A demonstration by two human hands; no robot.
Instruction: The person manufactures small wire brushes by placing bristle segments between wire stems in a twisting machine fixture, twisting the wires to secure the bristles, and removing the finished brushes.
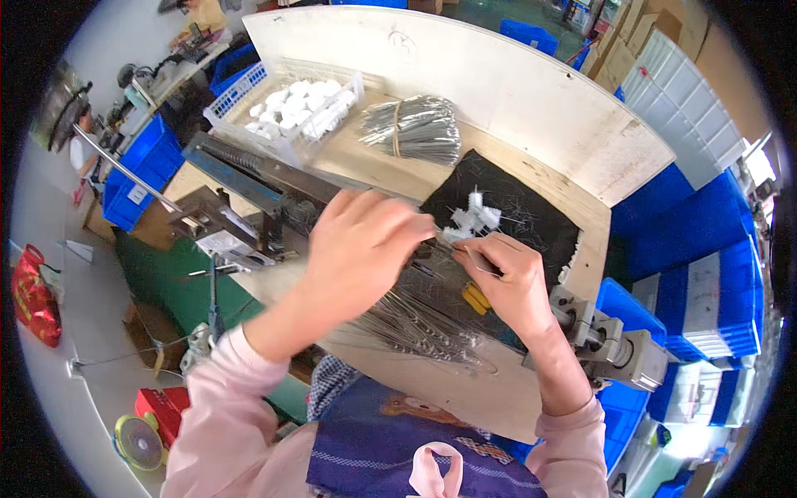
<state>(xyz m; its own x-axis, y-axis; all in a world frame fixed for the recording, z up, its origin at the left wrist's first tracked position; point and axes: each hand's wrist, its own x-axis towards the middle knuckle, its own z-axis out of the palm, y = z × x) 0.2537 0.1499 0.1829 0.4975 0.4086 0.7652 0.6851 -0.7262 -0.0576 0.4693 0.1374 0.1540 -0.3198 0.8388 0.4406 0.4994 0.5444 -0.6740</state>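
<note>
My left hand [365, 241] is blurred by motion, its fingertips pressed together over the middle of the bench. What they pinch is too small to make out. Close beside it, my right hand [510, 278] is closed, thumb and fingers around a thin, pale piece that I cannot name. Just beyond the fingertips, a small heap of white pieces [477, 217] lies on a black cloth [544, 232] strewn with fine wire bits. Under my hands, loose thin metal wires [415, 328] with looped ends spread toward me. A yellow-handled tool [475, 299] shows beside my right wrist.
A white plastic basket [290, 149] of rounded white pieces stands at the back left, beside a banded bundle of grey wires [415, 129]. A metal bench machine [249, 187] is on the left, a metal fixture [614, 349] on the right. A white board [465, 75] borders the back.
</note>
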